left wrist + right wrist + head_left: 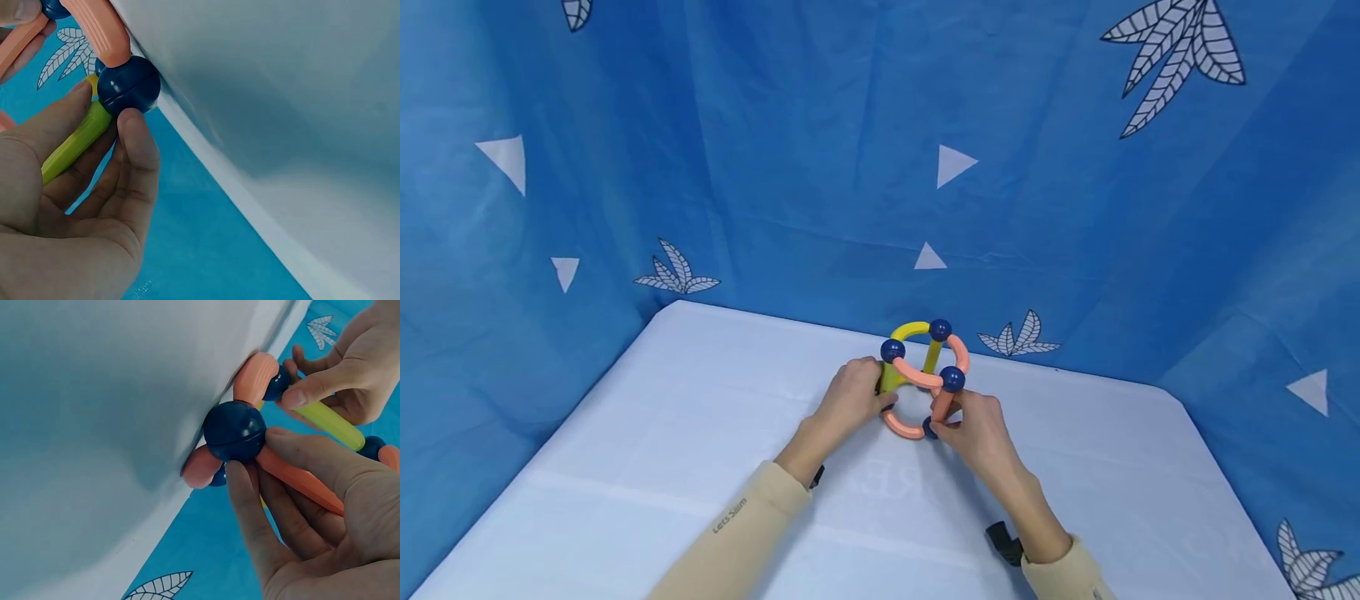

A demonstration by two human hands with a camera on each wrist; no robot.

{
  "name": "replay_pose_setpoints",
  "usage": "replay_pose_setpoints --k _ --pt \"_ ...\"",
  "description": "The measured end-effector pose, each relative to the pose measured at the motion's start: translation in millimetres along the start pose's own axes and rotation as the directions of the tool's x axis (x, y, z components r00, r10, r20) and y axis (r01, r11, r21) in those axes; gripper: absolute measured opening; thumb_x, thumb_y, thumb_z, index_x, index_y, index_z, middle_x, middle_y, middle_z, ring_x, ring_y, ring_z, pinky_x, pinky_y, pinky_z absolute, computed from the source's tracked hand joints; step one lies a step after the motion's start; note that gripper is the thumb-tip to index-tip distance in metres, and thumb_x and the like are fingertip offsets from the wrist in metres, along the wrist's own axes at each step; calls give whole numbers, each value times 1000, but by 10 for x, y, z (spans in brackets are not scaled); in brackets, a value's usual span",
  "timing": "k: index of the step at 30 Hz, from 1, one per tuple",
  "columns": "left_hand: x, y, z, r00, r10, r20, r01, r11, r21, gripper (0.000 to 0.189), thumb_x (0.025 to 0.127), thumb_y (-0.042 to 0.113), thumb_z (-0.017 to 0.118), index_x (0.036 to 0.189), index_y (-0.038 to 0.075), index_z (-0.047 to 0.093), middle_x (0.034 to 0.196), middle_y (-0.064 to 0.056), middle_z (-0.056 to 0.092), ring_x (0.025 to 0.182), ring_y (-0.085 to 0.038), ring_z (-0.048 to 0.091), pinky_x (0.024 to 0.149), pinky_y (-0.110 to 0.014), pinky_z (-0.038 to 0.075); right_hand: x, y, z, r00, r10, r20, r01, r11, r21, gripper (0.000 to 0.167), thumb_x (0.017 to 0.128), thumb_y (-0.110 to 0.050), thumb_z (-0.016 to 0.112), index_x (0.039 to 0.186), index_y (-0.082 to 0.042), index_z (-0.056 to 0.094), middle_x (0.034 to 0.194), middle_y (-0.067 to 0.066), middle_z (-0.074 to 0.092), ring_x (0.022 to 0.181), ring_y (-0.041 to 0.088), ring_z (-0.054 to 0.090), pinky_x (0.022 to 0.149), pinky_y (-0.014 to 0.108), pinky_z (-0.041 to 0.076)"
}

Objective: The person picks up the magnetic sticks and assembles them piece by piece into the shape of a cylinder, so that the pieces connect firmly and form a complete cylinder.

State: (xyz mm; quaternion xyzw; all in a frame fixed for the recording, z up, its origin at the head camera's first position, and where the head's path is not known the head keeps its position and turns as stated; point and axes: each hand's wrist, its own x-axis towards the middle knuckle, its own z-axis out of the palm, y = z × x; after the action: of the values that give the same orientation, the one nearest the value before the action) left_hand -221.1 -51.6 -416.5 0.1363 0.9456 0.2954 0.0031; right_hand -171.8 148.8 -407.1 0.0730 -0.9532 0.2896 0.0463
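A ball-and-rod building toy [917, 380] stands on the table, with an upper and a lower ring of curved rods and dark blue balls, joined by upright rods. My left hand [848, 392] grips its left side, fingers around a yellow-green rod [75, 144] and against a lower blue ball [129, 84]. On the right side, my right hand [981, 425] pinches an upright orange rod [300, 481] near a lower ball [234, 431]. A curved yellow rod [913, 329] and orange rods [917, 375] form the upper ring. The hands partly cover the lower ring.
A white cloth covers the table [647, 433]. Behind and on both sides hangs a blue curtain [820, 167] with leaf and triangle prints. Black wrist-camera parts [1004, 543] show beneath the right forearm.
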Motion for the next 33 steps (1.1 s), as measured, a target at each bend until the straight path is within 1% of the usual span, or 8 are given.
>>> replay_pose_setpoints --k 5,12,15,19,24,27,33 --pt "16 -17 -4 1000 5 4 -5 1000 -2 24 88 21 89 95 7 71 81 -1 62 73 -15 57 67 -30 50 17 17 2 1000 7 5 -7 1000 14 22 80 -1 90 83 -15 74 86 0 75 89 20 71 74 32 63" --pt "41 -18 -14 999 42 25 -42 999 -22 25 86 16 90 99 5 72 89 -8 69 77 -16 60 70 -33 53 4 45 -6 1000 5 0 -5 999 31 25 78 2 90 83 -15 73 87 1 75 88 18 72 73 30 63" --pt "46 -19 -11 999 40 31 -39 999 -23 25 86 16 89 100 4 72 90 -8 69 78 -16 60 71 -33 53 -1 51 -10 1000 -12 -4 12 999 37 25 78 2 90 82 -15 73 89 1 76 89 18 72 73 31 63" --pt "39 -31 -9 999 26 36 -25 1000 -16 24 87 17 89 99 5 72 86 -4 65 76 -15 58 69 -32 51 -3 51 -2 1000 -17 -1 17 998 53 26 77 2 90 83 -15 72 90 1 76 90 18 72 73 33 63" --pt "39 -47 -20 999 36 34 -36 999 -18 23 87 17 89 99 6 72 85 -3 64 75 -15 57 68 -31 50 0 47 2 1000 -16 -1 16 998 61 27 78 2 90 82 -16 71 87 1 75 87 18 72 72 30 63" --pt "36 -54 -26 999 38 32 -37 999 -30 23 87 17 89 98 6 72 87 -5 65 76 -16 57 68 -31 50 5 48 -4 1000 -8 10 7 998 66 26 79 2 90 83 -17 71 87 0 74 87 19 73 72 30 63" --pt "18 -102 -3 999 38 39 -35 997 -61 22 88 19 88 99 7 73 88 -5 67 77 -16 58 70 -32 50 -16 67 7 999 21 42 -24 997 78 24 81 -2 90 86 -16 72 91 1 75 88 21 72 74 32 63"
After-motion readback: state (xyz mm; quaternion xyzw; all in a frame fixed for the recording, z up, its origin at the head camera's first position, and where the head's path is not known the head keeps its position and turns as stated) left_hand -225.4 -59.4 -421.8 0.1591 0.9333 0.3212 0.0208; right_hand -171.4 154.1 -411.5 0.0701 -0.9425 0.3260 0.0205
